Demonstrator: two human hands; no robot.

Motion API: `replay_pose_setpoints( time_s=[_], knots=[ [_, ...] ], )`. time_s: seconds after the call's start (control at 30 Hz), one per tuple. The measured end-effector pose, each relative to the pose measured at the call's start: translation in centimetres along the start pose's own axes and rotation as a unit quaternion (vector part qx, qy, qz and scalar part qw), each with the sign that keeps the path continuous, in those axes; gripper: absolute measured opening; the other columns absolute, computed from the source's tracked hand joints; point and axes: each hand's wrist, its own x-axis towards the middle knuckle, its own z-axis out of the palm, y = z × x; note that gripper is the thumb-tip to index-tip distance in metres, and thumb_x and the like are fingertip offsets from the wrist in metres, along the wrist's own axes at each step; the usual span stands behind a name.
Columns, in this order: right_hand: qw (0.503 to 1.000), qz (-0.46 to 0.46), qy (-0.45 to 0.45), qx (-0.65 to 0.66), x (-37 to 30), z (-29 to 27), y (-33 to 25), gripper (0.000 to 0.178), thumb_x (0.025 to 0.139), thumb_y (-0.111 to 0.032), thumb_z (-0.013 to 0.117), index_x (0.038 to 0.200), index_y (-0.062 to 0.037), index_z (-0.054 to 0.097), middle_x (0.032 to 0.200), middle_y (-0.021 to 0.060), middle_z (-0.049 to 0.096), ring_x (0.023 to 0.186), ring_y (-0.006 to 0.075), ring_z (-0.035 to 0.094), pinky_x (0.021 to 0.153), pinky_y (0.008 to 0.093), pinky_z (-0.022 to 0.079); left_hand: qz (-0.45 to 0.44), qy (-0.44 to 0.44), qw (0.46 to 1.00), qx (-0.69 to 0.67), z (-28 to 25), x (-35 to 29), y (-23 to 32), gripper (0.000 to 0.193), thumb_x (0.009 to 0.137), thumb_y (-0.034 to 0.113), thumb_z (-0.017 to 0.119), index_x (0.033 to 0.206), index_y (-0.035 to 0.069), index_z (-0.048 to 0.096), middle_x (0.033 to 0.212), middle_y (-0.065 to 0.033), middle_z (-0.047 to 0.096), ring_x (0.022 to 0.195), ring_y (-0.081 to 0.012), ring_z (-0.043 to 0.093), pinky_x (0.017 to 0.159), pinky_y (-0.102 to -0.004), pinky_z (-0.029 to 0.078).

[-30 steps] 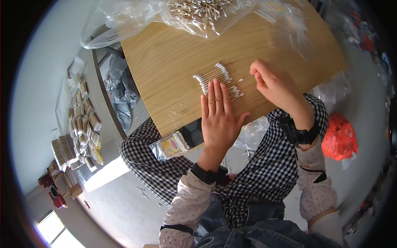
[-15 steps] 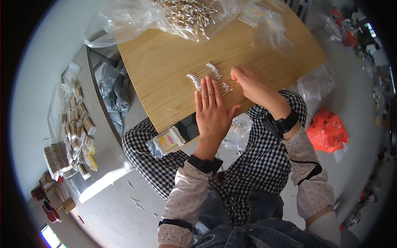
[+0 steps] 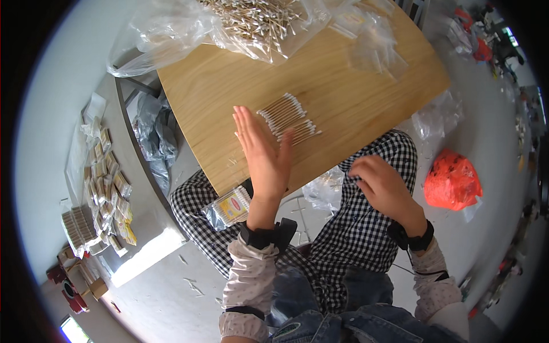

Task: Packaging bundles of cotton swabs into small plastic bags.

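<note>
Wood-grain counter [image 3: 343, 86]: loose cotton swabs [image 3: 283, 112], ranked toward its near edge, my empty left hand [image 3: 263, 163] beside, fingers straight; my right hand [image 3: 382, 188] curled, contents unclear; stray thumb nudge might scatter them.

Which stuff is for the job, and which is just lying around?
Seems for the job:
- swabs by the left hand
- swab heap
- table
- swab packet

Probably just lying around:
- red bag
- grey plastic
- floor bits
</note>
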Motion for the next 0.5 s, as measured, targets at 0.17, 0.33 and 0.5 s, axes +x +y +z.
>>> replay_pose_setpoints(
  time_s=[0.17, 0.33, 0.5],
  knots=[
    [0.82, 0.065, 0.334, 0.459, 9.7, 3.2, 0.1, 0.037, 0.106, -0.026, 0.054, 0.133, -0.0014, 0.055, 0.133, 0.0119, 0.06, 0.12, 0.0197, 0.057, 0.106, 0.0343, 0.041, -0.175, 0.11, 0.9, -0.384, 0.4, 2.2, 1.3, 0.07, 0.11, 0.045, 0.032, 0.16, 0.002, 0.011, 0.168, -0.0163, 0.015, 0.156, -0.0242, 0.011, 0.126, -0.0386, 0.007],
    [0.754, 0.109, 0.395, 0.514, 15.3, 6.4, -3.4, 0.052, 0.109, -0.04, 0.043, 0.14, 0.0016, 0.049, 0.138, 0.0132, 0.054, 0.128, 0.0192, 0.048, 0.109, 0.0323, 0.036, -0.152, 0.147, 0.883, -0.419, 2.9, 1.4, 2.7, 0.069, 0.11, 0.044, 0.031, 0.16, 0.003, 0.009, 0.168, -0.0159, 0.014, 0.156, -0.0257, 0.009, 0.127, -0.0399, 0.006],
    [0.789, 0.074, 0.375, 0.481, 15.3, 5.1, -1.9, 0.05, 0.11, -0.039, 0.042, 0.139, 0.0013, 0.051, 0.134, 0.0121, 0.056, 0.121, 0.017, 0.051, 0.107, 0.0301, 0.037, -0.137, 0.125, 0.884, -0.429, 2.1, 0.6, 2.5, 0.067, 0.11, 0.044, 0.029, 0.161, 0.006, 0.008, 0.168, -0.015, 0.012, 0.156, -0.0276, 0.007, 0.126, -0.0436, 0.005]
  ],
)
